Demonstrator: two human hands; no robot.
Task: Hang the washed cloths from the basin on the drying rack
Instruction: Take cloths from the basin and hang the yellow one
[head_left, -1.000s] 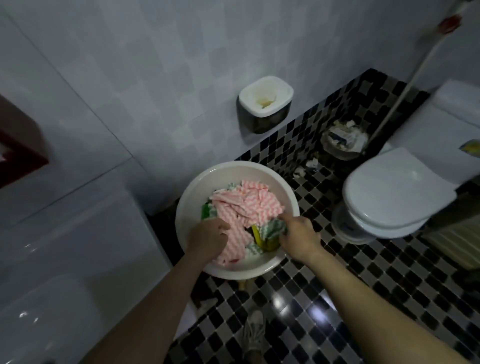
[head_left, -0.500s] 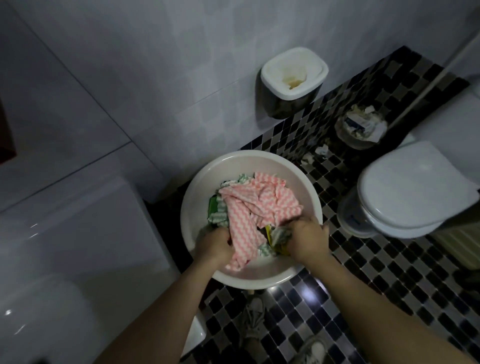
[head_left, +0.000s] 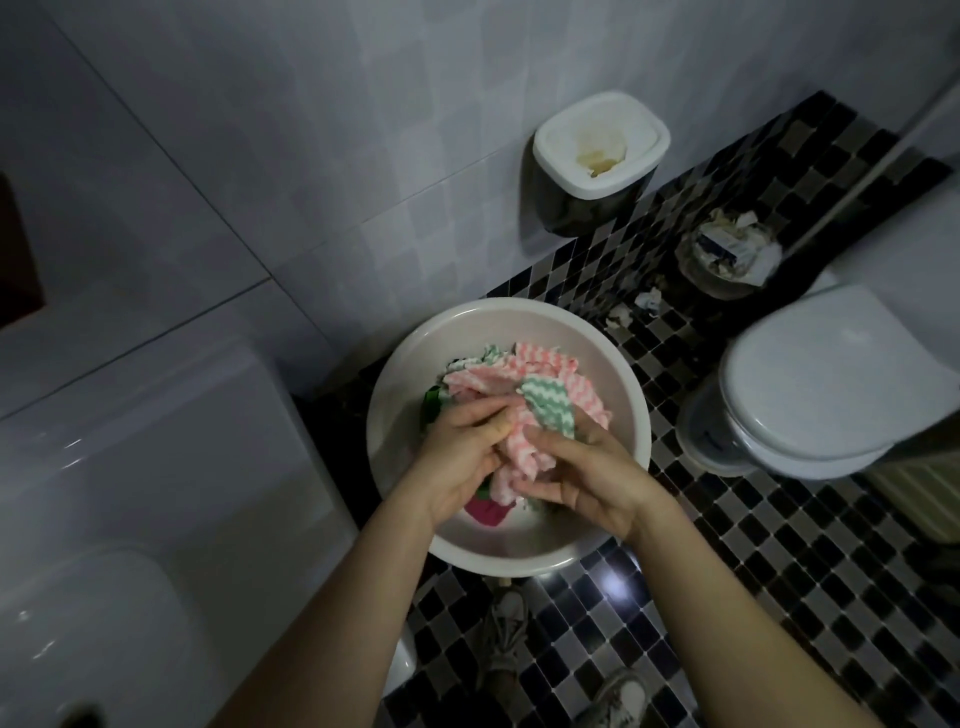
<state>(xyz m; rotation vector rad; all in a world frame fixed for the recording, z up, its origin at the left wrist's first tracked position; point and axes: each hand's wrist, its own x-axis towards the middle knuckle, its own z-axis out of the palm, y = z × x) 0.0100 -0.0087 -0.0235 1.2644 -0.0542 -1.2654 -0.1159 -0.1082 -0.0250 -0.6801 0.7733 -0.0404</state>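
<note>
Both hands have closed in over the last half second. They sat apart on the pile and now meet at frame centre with a wad raised between them. Left hand (head_left: 462, 457) and right hand (head_left: 592, 483) each have fingers (head_left: 478, 413) curled into the pink-and-white cloth (head_left: 524, 452), so they're holding, not wide. Green-and-white cloth (head_left: 550, 413) rides on top of the wad, touching my right hand. Magenta cloth (head_left: 485, 512) lies below my left hand in the basin (head_left: 519, 543), which stands on the checkered floor (head_left: 779, 519), centre frame. Drying rack isn't in view.

Step, as I read it: pickup from the basin, nothing hung yet. Next move needs the wad lifted clear, one cloth separated, then a turn to find the rack. Wet cloths likely cling together.
</note>
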